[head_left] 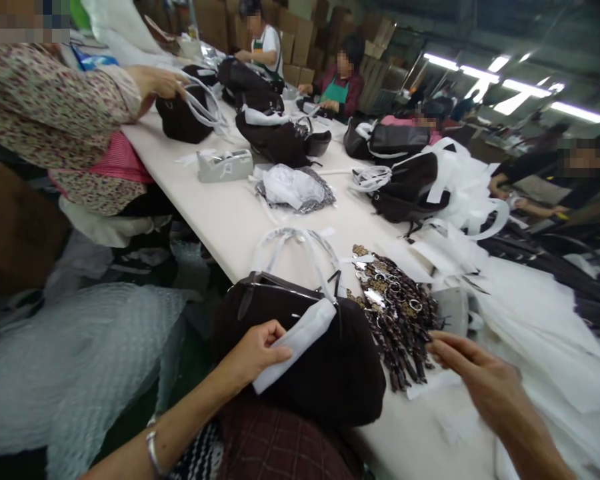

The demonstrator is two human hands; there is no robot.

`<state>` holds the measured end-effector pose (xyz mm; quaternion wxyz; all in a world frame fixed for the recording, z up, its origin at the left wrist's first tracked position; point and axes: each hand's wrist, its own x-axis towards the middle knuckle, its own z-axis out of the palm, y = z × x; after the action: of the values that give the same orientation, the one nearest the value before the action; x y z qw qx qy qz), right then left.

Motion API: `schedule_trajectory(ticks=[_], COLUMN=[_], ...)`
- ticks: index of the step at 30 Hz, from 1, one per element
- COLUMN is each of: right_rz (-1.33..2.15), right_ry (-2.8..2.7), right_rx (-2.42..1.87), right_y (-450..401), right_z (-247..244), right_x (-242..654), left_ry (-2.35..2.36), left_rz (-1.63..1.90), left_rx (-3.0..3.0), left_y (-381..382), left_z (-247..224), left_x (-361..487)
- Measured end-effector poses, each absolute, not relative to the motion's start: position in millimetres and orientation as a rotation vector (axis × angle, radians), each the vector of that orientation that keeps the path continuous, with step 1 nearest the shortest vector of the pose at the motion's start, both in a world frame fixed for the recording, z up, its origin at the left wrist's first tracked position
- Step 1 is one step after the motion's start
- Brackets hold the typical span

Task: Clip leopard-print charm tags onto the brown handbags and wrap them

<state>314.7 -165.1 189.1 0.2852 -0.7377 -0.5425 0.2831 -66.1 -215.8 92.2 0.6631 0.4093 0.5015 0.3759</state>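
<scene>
A dark brown handbag (300,360) rests on my lap against the table edge, its handles (300,240) wrapped in pale covering and standing up. My left hand (260,353) pinches a folded white paper strip (300,340) lying across the front of the bag; the strip's upper end sits near the bag's clasp. To the right, my right hand (480,373) is closed, thumb and fingers pressed together beside a pile of dark braided tassel charms (395,307) with metal rings. Whether anything is between those fingertips is too small to make out. Just beyond them is a grey tape dispenser (453,310).
White paper sheets (520,300) cover the table's right side. Further back are another tape dispenser (225,165), a plastic-wrapped bundle (295,187) and several dark handbags (270,137). Co-workers sit around the table. A bubble-wrap roll (80,360) lies at the left.
</scene>
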Motion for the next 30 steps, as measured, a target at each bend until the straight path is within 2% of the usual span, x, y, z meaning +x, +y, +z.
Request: schedule_trajectory(ticks=[2, 4, 8, 15, 30], right_rz=[1.181, 1.43, 1.548, 1.511, 1.483], right_ry=[-1.497, -1.505, -1.56, -1.576, -1.717], right_rx=[-1.718, -1.523, -1.459, -1.589, -1.738], right_y=[-166.6, -171.2, -179.2, -168.7, -167.5], right_z=[202.1, 206.0, 184.8, 150.1, 142.5], right_x=[236.4, 166.4, 95.3, 96.0, 100.7], left_ry=[1.155, 1.186, 1.275, 1.429, 1.367], left_rz=[0.86, 0.869, 0.889, 0.911, 1.002], left_rx=[0.943, 0.974, 1.09, 1.281, 1.427], left_y=[-216.9, -217.9, -220.1, -225.4, -228.9], left_z=[95.8, 101.7, 114.5, 123.6, 114.4], left_x=[-64.9, -63.6, -63.4, -64.7, -62.6])
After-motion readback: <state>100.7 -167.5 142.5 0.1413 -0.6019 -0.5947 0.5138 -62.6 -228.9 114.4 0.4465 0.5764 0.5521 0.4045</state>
